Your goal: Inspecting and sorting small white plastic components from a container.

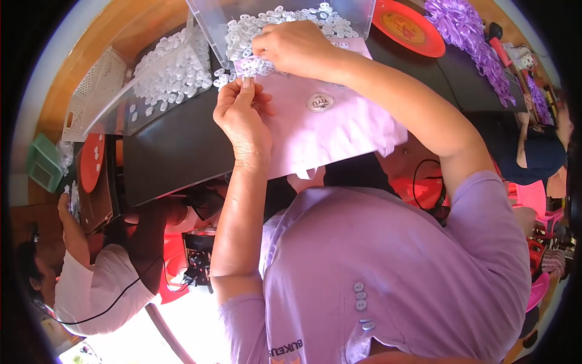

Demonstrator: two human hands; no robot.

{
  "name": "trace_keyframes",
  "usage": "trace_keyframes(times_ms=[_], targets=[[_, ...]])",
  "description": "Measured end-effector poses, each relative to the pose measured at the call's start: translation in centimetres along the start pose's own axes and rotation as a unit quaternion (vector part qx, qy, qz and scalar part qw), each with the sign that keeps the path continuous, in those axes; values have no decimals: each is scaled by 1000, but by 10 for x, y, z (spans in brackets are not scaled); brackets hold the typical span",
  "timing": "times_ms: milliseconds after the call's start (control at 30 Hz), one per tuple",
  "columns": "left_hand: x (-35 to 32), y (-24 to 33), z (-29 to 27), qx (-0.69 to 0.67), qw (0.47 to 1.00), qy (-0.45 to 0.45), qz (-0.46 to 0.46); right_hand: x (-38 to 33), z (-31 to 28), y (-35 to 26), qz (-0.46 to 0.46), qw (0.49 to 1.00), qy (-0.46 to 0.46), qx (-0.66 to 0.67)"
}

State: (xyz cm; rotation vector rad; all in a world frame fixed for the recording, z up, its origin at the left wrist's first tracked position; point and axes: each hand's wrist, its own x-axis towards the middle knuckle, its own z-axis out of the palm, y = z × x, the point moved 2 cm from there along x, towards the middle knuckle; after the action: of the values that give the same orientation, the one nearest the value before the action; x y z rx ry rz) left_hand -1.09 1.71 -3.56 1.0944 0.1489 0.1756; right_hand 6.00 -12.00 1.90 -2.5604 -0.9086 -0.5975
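Note:
My left hand (244,112) is closed in a pinch, with a small white oval piece (248,73) at the tips of its thumb and finger. My right hand (297,47) curls down close by, its fingertips among the white pieces; whatever they grip is hidden. Beneath both hands a pale purple cloth (339,121) with a round printed mark spreads over the table's edge toward my lap. A loose cluster of white pieces (262,65) lies on its far left corner. Just beyond, a clear plastic bin (209,30) lies with many more white pieces (239,33) at its opening.
Another heap of white pieces (176,67) fills a clear tray on the dark table (176,145) at left. A red plate (407,27) and purple ribbon-like strips (464,36) lie at the far right. Other people (103,285) sit on both sides, near a green basket (44,162).

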Motion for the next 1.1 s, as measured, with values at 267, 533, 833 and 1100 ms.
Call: trace_keyframes(times_ms=[267, 533, 833, 1100], targets=[[1, 2, 0, -13, 1000, -16, 14, 22, 31, 4, -39, 989, -107, -92], [2, -1, -2, -13, 1000, -11, 11, 30, 36, -1, 5, 984, -152, -92], [2, -1, -2, -17, 1000, -5, 14, 32, 28, -3, 20, 987, -149, -59], [2, -1, -1, -11, 1000, 0, 17, 37, 26, -4, 29, 979, -185, -78]])
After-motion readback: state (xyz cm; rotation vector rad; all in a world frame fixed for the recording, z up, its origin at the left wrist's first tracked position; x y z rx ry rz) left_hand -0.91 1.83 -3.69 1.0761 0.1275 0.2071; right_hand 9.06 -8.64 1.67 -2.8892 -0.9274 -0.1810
